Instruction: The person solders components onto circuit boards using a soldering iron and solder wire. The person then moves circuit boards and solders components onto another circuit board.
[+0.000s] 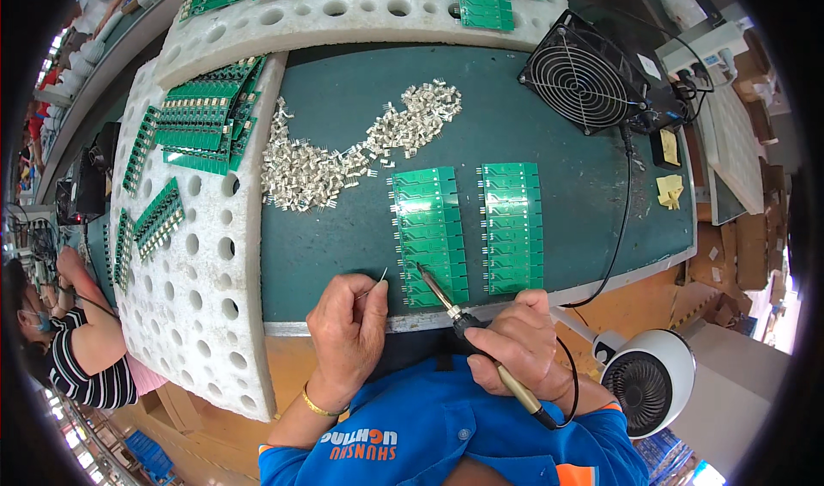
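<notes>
My right hand (518,340) is closed around a soldering iron (468,324). The iron's tip reaches over the lower left part of a green circuit board panel (429,228); whether it touches cannot be made out. Between thumb and fingers, my left hand (347,323) pinches a thin strand of solder wire (383,274), its end pointing up just left of that panel. A second green panel (512,228) lies parallel to the right. Small white connectors with metal pins line the left edges of both panels. A heap of loose white connectors (313,175) spreads behind my left hand.
A black square fan (584,78) stands at the back right, with a cable running down the green table (592,194). White foam slabs (197,263) at the left and back bear more boards (202,112). A yellow sponge (669,191) lies far right. A co-worker (86,340) sits left.
</notes>
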The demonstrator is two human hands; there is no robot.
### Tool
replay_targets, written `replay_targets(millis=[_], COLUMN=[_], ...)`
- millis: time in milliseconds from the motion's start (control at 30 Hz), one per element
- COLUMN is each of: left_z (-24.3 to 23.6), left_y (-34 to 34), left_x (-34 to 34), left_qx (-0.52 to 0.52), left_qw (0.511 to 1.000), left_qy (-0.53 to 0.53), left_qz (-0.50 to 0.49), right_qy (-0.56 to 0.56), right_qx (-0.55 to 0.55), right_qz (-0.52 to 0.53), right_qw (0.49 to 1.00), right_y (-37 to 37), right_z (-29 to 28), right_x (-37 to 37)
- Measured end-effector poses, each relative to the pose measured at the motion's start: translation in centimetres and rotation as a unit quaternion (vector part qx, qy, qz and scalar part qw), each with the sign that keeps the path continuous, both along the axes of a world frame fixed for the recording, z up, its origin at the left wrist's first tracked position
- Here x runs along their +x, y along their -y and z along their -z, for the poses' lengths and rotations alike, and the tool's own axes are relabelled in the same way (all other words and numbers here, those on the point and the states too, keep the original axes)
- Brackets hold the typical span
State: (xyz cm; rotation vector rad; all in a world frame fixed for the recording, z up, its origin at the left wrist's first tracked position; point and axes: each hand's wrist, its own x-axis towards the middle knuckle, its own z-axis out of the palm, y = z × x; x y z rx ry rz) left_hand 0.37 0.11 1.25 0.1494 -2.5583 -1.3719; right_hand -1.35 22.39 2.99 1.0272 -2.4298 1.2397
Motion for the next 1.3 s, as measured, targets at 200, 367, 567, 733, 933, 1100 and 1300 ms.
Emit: replay_targets(millis=[200,367,567,733,933,1100,1300], left_z=[-0.06,-0.24,-0.24,-0.16,0.11,0.01,0.05], left_y=[0.24,-0.04,-0.49,-0.57,-0.58,-0.67,-0.69], left_x=[0.31,0.44,0.34,0.19,0.2,0.25,0.16], left_qx=[-0.035,-0.018,-0.024,-0.014,-0.02,-0.013,-0.015], left_qw=[0.999,0.999,0.999,0.999,0.999,0.999,0.999], left_qy=[-0.025,-0.031,-0.037,-0.029,-0.036,-0.027,-0.033], left_qz=[0.017,0.023,0.017,0.02,0.023,0.016,0.017], right_qy=[0.014,0.031,0.029,0.029,0.033,0.031,0.03], right_qx=[-0.017,-0.015,-0.029,-0.031,-0.036,-0.036,-0.035], right_qz=[-0.004,-0.02,-0.014,-0.011,-0.013,-0.012,-0.01], right_qw=[1.0,0.999,0.999,0.999,0.999,0.999,0.999], right_y=[0.05,-0.05,0.13,0.23,0.33,0.39,0.44], right_z=[0.07,0.2,0.08,0.12,0.25,0.29,0.35], right_x=[0.08,0.18,-0.02,-0.06,-0.14,-0.19,-0.11])
